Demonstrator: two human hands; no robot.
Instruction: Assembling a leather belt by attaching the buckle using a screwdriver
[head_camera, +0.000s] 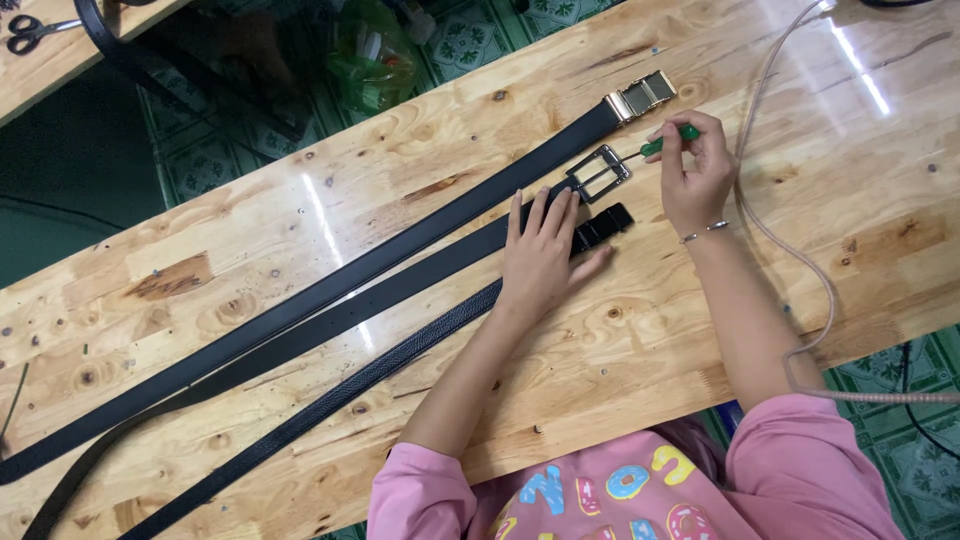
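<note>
Left hand (541, 252) lying flat, fingers released, pressing smooth black leather belt (420, 275), right hand (692, 170) gripping green-handled screwdriver (665, 142), its tip touching rectangular silver buckle (598, 173), knotty pine surface (250, 220).

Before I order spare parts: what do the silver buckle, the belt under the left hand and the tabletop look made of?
Silver buckle: probably polished metal, given its bright glints. Belt under the left hand: black, smooth, matte; leather or imitation, I cannot tell which. Tabletop: knotty pine-like wood, glossy varnish mirroring the lights.
</note>
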